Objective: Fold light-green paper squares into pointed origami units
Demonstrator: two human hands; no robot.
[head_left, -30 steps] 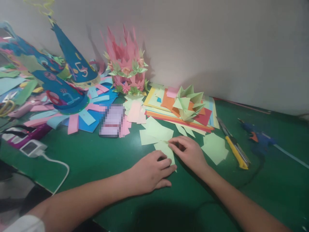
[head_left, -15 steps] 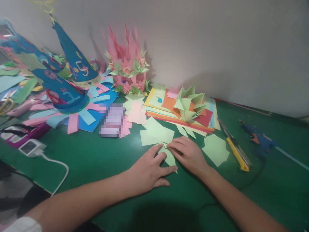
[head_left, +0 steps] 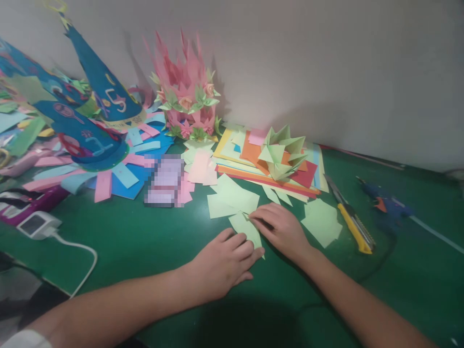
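A small light green paper piece [head_left: 246, 227] lies on the green table [head_left: 145, 241] between my hands. My left hand [head_left: 224, 263] rests on its near edge, fingers stretched flat and pressing it down. My right hand [head_left: 282, 227] lies over its far right side, fingertips pressed on the paper's upper corner. Just beyond, more light green paper squares [head_left: 232, 198] lie loose on the table.
A stack of coloured sheets [head_left: 235, 154] carries a folded green paper star [head_left: 281, 154]. A yellow utility knife [head_left: 351, 217] and blue glue gun [head_left: 386, 203] lie right. Green squares [head_left: 321, 222], a pink paper crown [head_left: 186, 96], blue cones [head_left: 101, 82], a white charger [head_left: 34, 224] at left.
My left fingers spread forward over the paper, then drew back together onto its near edge. My right fingertips slid slightly along the paper's top. The view shifted a little.
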